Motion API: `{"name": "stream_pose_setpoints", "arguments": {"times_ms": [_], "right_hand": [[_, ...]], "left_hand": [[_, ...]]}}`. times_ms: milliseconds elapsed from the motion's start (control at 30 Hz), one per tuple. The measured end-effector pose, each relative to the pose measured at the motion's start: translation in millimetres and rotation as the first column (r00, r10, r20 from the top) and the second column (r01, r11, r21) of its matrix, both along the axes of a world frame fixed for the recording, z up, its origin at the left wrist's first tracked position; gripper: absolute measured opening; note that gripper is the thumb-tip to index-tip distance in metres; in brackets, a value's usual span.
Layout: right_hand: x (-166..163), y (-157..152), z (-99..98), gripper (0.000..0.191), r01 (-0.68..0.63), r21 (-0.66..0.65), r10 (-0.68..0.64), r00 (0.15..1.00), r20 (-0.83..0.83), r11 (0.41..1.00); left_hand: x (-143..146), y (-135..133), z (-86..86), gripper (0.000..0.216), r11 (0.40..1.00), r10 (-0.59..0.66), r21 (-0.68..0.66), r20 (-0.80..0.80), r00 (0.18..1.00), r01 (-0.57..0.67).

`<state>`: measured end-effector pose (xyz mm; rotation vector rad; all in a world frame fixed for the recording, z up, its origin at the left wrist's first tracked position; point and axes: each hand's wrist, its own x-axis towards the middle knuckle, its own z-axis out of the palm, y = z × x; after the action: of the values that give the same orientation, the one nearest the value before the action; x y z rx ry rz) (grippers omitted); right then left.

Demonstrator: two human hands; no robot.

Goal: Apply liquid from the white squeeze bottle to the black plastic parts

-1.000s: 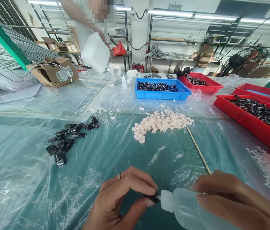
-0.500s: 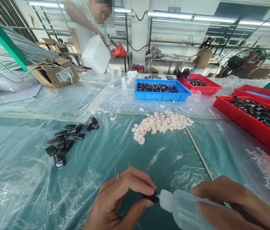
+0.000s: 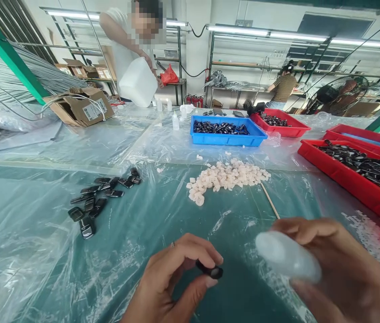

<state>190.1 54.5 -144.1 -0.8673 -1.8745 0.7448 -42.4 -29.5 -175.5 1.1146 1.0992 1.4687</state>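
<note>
Between the thumb and fingers of my left hand (image 3: 176, 278) is a small black plastic part (image 3: 211, 270), its end turned to the right. My right hand (image 3: 341, 264) grips a translucent squeeze bottle (image 3: 287, 256), held apart from the black part and blurred by motion; its nozzle cannot be made out. Ahead of my hands lies a heap of small pale pieces (image 3: 227, 177), with a thin wooden stick (image 3: 270, 200) beside it that runs toward my right hand. To the left, several glossy black parts (image 3: 99, 197) are scattered on the plastic-covered table (image 3: 136, 251).
A blue tray (image 3: 228, 140) and red trays (image 3: 348, 179) hold many black parts. Small white pieces (image 3: 372, 237) lie at the right. Another small bottle (image 3: 175, 121) stands upright beyond. Across the table, a person holds a large white jug (image 3: 138, 83). A cardboard box (image 3: 78, 107) sits back left.
My right hand has drawn the bottle away from the black part, rightward and up, and turned it. My left hand still pinches the part. The view has shifted slightly.
</note>
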Motion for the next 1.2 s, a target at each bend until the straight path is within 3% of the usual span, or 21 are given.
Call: {"name": "stream_pose_setpoints", "arguments": {"times_ms": [200, 333, 400, 500, 667, 833, 1033, 1200], "right_hand": [[-16, 12, -24.2, 0.03, -0.187, -0.329, 0.198, 0.98, 0.002, 0.926], [-27, 8, -37.1, 0.027, -0.244, -0.41, 0.288, 0.956, 0.048, 0.879], [-23, 14, -33.6, 0.041, -0.325, -0.426, 0.387, 0.92, 0.065, 0.844], [-18, 37, -21.8, 0.065, -0.411, -0.386, 0.473, 0.878, 0.075, 0.826], [-49, 97, -23.6, 0.031, -0.241, -0.179, 0.284, 0.917, 0.278, 0.954], [-86, 135, -40.2, 0.018, -0.173, 0.016, 0.144, 0.863, 0.485, 0.985], [-84, 137, -36.0, 0.02, -0.224, 0.117, 0.121, 0.819, 0.561, 0.968], [-56, 93, -10.0, 0.023, -0.158, 0.194, 0.079, 0.929, 0.361, 0.968]], "left_hand": [[-1, 1, -2.7, 0.011, 0.999, -0.032, 0.033, 0.02, 0.999, 0.031], [-8, 8, -1.9, 0.014, 0.996, -0.011, 0.091, -0.042, 0.999, 0.014], [-13, 12, -0.8, 0.01, 0.993, -0.001, 0.121, -0.101, 0.995, 0.013], [-20, 16, 1.4, 0.007, 0.992, 0.019, 0.128, -0.163, 0.986, 0.002], [-24, 18, 4.7, 0.006, 0.993, 0.057, 0.117, -0.237, 0.97, -0.03], [-26, 21, 1.4, 0.01, 0.992, 0.043, 0.126, -0.286, 0.957, -0.007], [-31, 21, 0.9, 0.009, 0.99, 0.027, 0.142, -0.276, 0.961, 0.013], [-23, 18, -1.2, 0.012, 0.992, -0.01, 0.117, -0.207, 0.978, 0.035]]}}
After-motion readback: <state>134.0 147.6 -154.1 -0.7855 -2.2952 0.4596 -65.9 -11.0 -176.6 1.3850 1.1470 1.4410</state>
